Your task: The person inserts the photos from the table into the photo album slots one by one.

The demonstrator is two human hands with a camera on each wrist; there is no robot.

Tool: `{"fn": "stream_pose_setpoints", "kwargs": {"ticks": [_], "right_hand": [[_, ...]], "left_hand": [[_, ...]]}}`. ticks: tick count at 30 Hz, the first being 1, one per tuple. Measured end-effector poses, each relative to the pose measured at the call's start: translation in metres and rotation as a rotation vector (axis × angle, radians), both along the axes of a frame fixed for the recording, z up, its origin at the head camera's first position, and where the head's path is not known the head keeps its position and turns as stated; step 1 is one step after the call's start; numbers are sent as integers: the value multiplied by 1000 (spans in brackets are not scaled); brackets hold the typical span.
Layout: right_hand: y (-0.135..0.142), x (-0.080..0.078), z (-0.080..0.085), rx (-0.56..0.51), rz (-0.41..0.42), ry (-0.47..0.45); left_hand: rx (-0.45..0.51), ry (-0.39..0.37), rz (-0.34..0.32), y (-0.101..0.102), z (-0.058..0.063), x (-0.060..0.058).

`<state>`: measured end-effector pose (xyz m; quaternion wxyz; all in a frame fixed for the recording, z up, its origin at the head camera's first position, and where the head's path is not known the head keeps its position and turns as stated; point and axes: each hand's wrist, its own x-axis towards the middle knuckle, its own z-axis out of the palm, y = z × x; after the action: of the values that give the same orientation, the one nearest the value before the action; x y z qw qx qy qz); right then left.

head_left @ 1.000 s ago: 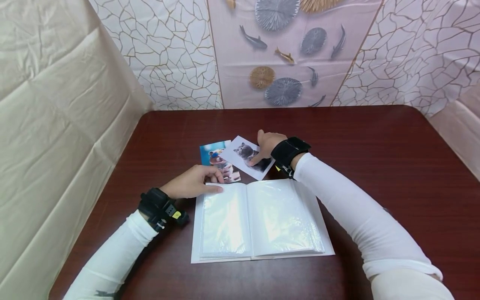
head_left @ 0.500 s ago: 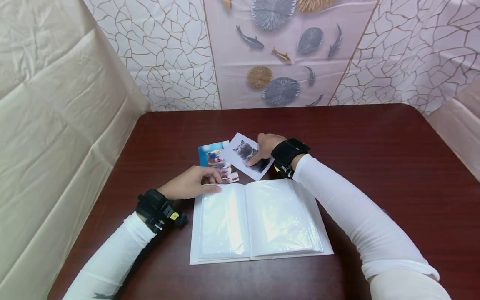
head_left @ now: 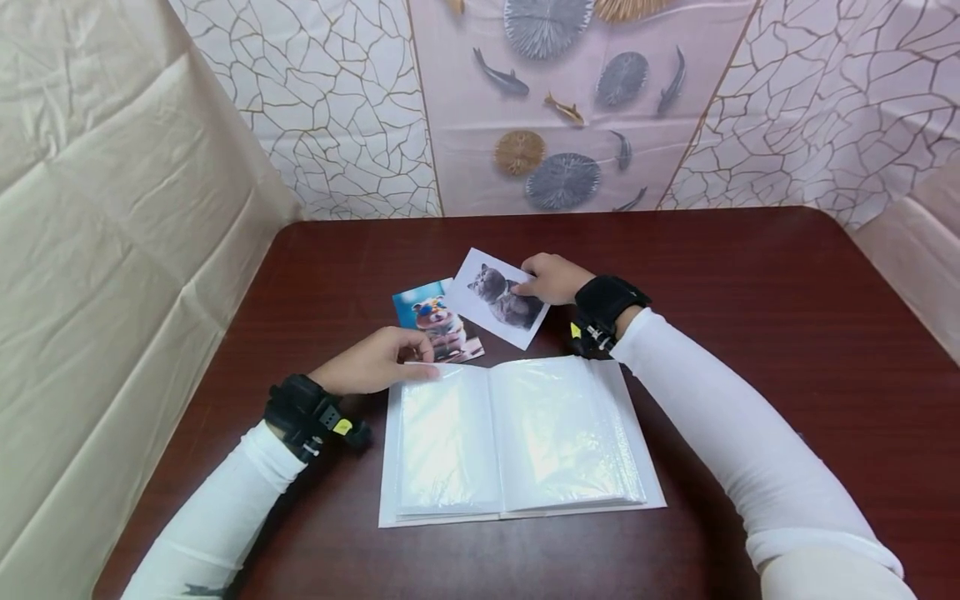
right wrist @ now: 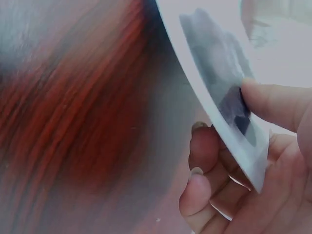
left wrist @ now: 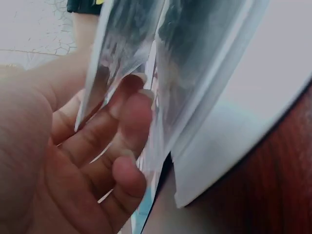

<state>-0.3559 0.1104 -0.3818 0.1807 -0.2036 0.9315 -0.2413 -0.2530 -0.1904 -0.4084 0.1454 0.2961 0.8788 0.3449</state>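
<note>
An open photo album (head_left: pixel 450 442) with clear plastic sleeves lies on the table. My left hand (head_left: pixel 378 360) is at its upper left edge. In the left wrist view, the thumb and curled fingers (left wrist: pixel 134 122) pinch a clear sleeve page (left wrist: pixel 129 39) between them. My right hand (head_left: pixel 557 279) holds a photo of a grey cat (head_left: pixel 498 296) by its right side. The right wrist view shows the thumb on the picture face and the fingers behind the bent print (right wrist: pixel 214 63). Beyond the album lies a blue-edged photo of an animal in sunglasses (head_left: pixel 438 325), partly hidden by the cat photo.
The dark red-brown table (head_left: pixel 750 333) extends to both sides of the album. A patterned cloth backdrop (head_left: pixel 345 108) hangs behind the far edge, and a cream cloth (head_left: pixel 120 250) hangs at the left. Each wrist wears a black camera strap (head_left: pixel 607 302).
My right hand has moved right and slightly away with the cat photo, which has shifted up and uncovers more of the sunglasses photo. My left hand stays at the album's edge.
</note>
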Motion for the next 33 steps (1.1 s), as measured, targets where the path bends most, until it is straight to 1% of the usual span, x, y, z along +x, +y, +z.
{"fn": "stream_pose_setpoints", "kwargs": {"ticks": [2, 5, 9, 11, 14, 17, 19, 22, 26, 28, 31, 33], "right_hand": [[4, 2, 3, -46, 13, 8], [10, 3, 5, -120, 5, 17], [15, 12, 11, -244, -58, 3], [14, 19, 14, -306, -92, -1], [10, 33, 21, -425, -134, -22], [3, 47, 25, -553, -133, -55], [-2, 55, 27, -616, -123, -79], [-8, 65, 27, -669, -100, -99], [-16, 75, 27, -697, -80, -100], [-20, 78, 26, -704, -82, -98], [-23, 82, 24, -718, -100, -109], [-25, 84, 23, -723, -114, -116]], "left_hand": [[-1, -20, -15, -3, 1, -1], [5, -46, -37, -6, 0, -2], [16, -39, -52, -8, -1, -2], [21, -27, -57, -8, -2, -2], [41, -24, -80, -6, -1, -1], [55, -31, -101, -4, -1, 0], [56, -33, -102, -3, -2, 0], [61, -19, -98, -2, -3, 0], [123, 25, -98, 0, -6, 0], [156, 45, -86, 2, -6, 1], [182, 57, -48, 5, -2, 4], [191, 55, -20, 8, 4, 7]]}}
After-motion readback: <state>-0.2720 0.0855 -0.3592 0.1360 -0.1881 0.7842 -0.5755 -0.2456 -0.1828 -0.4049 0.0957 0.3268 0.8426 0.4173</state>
